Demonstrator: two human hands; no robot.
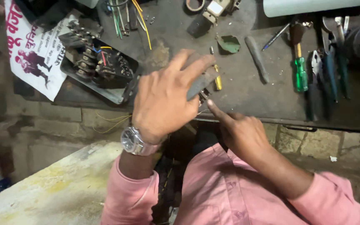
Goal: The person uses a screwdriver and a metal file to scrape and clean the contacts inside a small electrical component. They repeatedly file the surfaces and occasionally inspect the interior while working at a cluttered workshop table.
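My left hand (163,98), with a steel wristwatch (132,141) on the wrist, grips a dark grey flat block (201,83) at the near edge of a dark workbench (246,87). My right hand (240,131) sits just below it, index finger stretched up to touch a small part under the block. A yellow-handled screwdriver (217,79) lies on the bench right behind the block. Both sleeves are pink.
An open metal box of electrical contactors with coloured wires (101,66) stands at left, beside a printed paper sheet (32,50). A green-handled screwdriver (301,73), pliers (328,71), a pen (276,36) and a tape roll (194,5) lie on the bench.
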